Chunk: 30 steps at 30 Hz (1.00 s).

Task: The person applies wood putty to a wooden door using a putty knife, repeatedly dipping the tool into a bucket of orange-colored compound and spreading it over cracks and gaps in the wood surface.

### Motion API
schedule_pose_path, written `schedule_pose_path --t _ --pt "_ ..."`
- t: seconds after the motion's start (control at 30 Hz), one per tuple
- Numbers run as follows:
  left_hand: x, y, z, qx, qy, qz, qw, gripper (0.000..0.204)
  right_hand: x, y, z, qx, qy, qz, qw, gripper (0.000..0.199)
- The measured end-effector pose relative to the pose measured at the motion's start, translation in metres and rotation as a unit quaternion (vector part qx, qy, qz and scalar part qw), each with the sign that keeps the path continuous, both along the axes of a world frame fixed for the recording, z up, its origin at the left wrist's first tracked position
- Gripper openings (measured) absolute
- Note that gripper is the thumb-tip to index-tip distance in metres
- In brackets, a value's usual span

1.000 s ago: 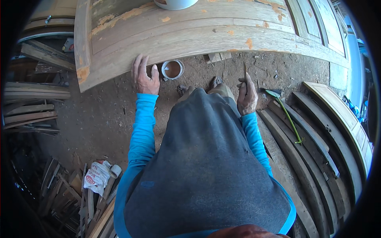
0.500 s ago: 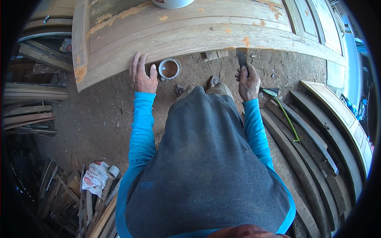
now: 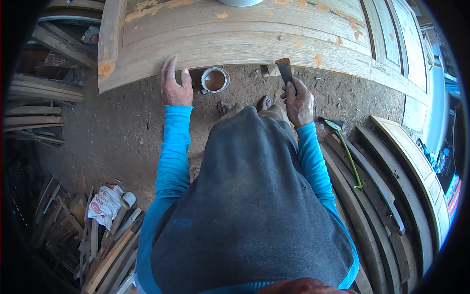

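A large wooden door panel (image 3: pixel 205 55) lies in front of me, patched with orange filler. My left hand (image 3: pixel 176 87) rests at its near edge, fingers apart, holding nothing. My right hand (image 3: pixel 298 103) grips a putty knife (image 3: pixel 285 72), its dark blade pointing away from me and tilted left. Orange-brown filler shows along the blade's tip, which is at the panel's near edge; whether it touches the wood I cannot tell. Between my hands, low by the ground, stands a round tub (image 3: pixel 215 80) of brown paste.
A white bucket (image 3: pixel 240 2) stands on the panel. Long planks (image 3: pixel 362 206) and a green stem (image 3: pixel 350 157) lie to my right. Scrap wood (image 3: pixel 115 250) with a white bag (image 3: pixel 105 206) is at lower left, and stacked boards (image 3: pixel 46 90) are at far left.
My right hand has moved left along the panel's near edge, and the putty knife's blade now leans left. My left hand stays by the edge. The whole view has shifted slightly.
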<state>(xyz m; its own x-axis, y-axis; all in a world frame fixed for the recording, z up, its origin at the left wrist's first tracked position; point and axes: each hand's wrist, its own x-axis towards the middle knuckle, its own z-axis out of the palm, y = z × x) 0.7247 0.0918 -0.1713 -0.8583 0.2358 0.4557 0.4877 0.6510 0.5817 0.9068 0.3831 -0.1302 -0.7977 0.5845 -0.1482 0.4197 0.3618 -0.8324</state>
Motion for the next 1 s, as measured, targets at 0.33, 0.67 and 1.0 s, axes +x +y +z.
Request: schedule_pose_path --t 0.33,0.67,1.0 --pt "-0.005 -0.042 -0.016 -0.034 -0.027 0.031 0.999 0.055 -0.036 -0.025 -0.002 0.236 0.045 0.183 0.953 0.027" --pt "-0.004 -0.045 -0.018 -0.022 -0.023 0.033 0.999 0.055 -0.040 -0.029 0.054 0.401 -0.124 0.318 0.850 0.047" --pt "-0.005 -0.059 -0.018 -0.007 -0.026 0.002 1.000 0.054 -0.048 -0.026 0.066 0.351 -0.140 0.326 0.866 0.039"
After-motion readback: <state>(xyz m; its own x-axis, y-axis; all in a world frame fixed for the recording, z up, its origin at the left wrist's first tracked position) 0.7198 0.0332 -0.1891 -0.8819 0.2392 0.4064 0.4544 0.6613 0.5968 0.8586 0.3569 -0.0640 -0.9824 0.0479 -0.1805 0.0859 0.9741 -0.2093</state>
